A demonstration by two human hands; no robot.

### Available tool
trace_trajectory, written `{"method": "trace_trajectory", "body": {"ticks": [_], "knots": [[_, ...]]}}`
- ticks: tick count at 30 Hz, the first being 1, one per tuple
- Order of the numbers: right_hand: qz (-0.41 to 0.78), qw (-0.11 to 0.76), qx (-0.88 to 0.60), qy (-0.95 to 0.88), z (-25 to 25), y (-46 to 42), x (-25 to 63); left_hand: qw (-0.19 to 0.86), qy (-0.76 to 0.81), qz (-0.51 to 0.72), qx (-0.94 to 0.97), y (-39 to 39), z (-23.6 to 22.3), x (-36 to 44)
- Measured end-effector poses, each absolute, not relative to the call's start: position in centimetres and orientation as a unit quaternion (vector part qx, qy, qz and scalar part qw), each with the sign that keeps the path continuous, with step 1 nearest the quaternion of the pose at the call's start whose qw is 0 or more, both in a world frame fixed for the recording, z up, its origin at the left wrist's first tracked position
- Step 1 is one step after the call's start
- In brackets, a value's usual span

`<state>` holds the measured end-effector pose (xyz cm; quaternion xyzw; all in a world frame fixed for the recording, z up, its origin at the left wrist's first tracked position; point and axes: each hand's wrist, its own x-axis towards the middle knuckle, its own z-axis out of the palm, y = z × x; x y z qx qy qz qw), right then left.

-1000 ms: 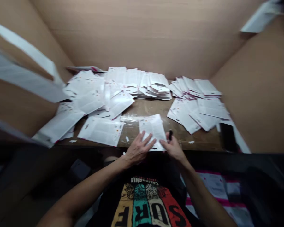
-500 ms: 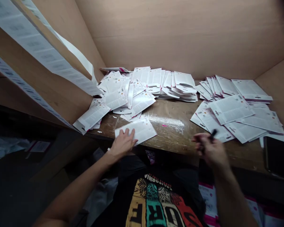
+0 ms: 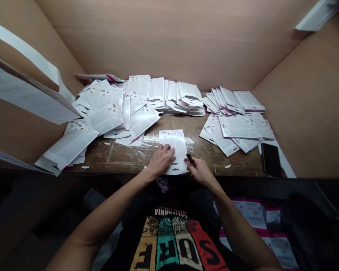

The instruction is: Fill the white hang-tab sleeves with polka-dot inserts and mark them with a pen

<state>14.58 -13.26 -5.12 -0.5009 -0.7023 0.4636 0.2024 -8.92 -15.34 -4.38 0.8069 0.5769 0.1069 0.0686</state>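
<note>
A white printed packet with slots at its near end lies upright before me at the table's front edge. My left hand rests on its left side, fingers spread across the surface. A slim black pen-like tool is gripped in my right hand, whose fingertips are at the packet's lower right corner. Whether the tool is a marker or a cutter I cannot make out.
Loose packets pile up on the left, and a neater row stands along the back wall. Another heap lies on the right, near a black phone. White label strips hang at the left; pink-and-white packs sit below the table.
The packet has turned from lying slanted to upright and sits squarely before me. My right hand has come in from the right to its lower corner, tool still held. The view has shifted right.
</note>
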Motion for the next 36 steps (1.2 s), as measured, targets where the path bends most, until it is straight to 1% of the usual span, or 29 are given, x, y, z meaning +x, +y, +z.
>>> {"method": "trace_trajectory", "body": {"ticks": [4, 9, 12, 16, 21, 29, 36], "knots": [[0.532, 0.199, -0.504, -0.651, -5.9, -13.8, 15.0, 0.114, 0.494, 0.119, 0.854, -15.6, -4.7, -8.1], [0.555, 0.186, -0.489, -0.646, -5.6, -12.8, 15.3, 0.108, 0.489, 0.101, 0.859, -15.3, -4.7, -7.5], [0.555, 0.185, -0.484, -0.651, -5.3, -12.4, 15.4, 0.128, 0.494, 0.107, 0.853, -15.0, -4.6, -7.5], [0.591, 0.193, -0.488, -0.613, -5.2, -12.3, 15.4, 0.153, 0.499, 0.114, 0.845, -14.8, -4.4, -7.5], [0.617, 0.191, -0.497, -0.579, -5.4, -12.5, 15.3, 0.141, 0.499, 0.085, 0.851, -14.7, -3.8, -7.3], [0.614, 0.191, -0.503, -0.577, -5.5, -12.5, 15.2, 0.107, 0.500, 0.028, 0.859, -14.1, -3.3, -6.8], [0.604, 0.191, -0.507, -0.585, -5.7, -12.7, 15.3, 0.164, 0.516, -0.010, 0.841, -12.5, -2.4, -5.8]]}}
